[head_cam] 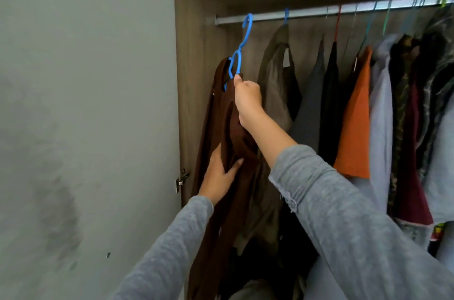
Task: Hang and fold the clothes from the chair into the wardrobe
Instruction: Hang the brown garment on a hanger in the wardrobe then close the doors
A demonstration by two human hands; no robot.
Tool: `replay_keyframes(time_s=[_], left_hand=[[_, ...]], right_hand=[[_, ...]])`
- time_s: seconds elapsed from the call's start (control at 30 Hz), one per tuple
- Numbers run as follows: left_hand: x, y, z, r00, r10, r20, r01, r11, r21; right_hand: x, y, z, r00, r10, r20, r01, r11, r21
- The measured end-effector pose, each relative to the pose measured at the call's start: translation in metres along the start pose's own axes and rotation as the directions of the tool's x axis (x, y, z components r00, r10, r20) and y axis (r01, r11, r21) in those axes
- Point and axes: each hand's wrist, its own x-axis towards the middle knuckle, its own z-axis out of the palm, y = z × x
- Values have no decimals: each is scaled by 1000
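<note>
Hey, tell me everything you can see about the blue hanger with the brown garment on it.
The blue hanger looks like thin moulded plastic, with an open hook on top and a looped neck below. It is tilted and carries a brown garment that hides its shoulders. The right hand grips it just under the neck. Its hook reaches the left end of the metal rail; whether it is already over the rail is unclear.

A: Soft, even, rather dim light; everything looks slightly blurred.
B: Glare brightens the rail (pixel 319 11) at far right; shadow deepens low inside the wardrobe (pixel 196 42).
</note>
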Motion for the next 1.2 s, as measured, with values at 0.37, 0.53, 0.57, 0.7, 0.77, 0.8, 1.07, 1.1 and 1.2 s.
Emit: replay_keyframes(time_s=[0.37,0.53,0.57,0.7,0.77,0.8,1.07,1.1,1.2], left_hand=[[175,-44,-1,986,53,160,-35,993,-113],[250,-47,5,973,123,196,-95,985,-146],[261,-49,7,969,139,202,-107,981,-163],[302,-63,21,957,175,233,-128,971,-204],[309,-70,28,945,173,277,-114,970,-215],[311,-74,30,939,172,297,-107,969,-222],[306,-78,39,921,136,364,-28,958,-287],[302,-76,39,917,139,374,-28,958,-285],[286,-73,41,898,159,410,-39,958,-284]], right_hand=[[166,-19,41,997,-41,-70,42,999,22],[231,-32,54,996,-53,-68,55,998,34],[242,-33,56,996,-59,-62,61,998,35],[282,-29,61,994,-66,-89,61,997,-53],[293,-22,60,995,-40,-95,32,996,-78],[298,-17,60,995,-26,-97,18,996,-87],[305,-4,54,993,-1,-121,-19,985,-169],[302,-5,52,993,0,-116,-20,986,-168],[287,-4,45,993,-17,-116,-3,985,-175]])
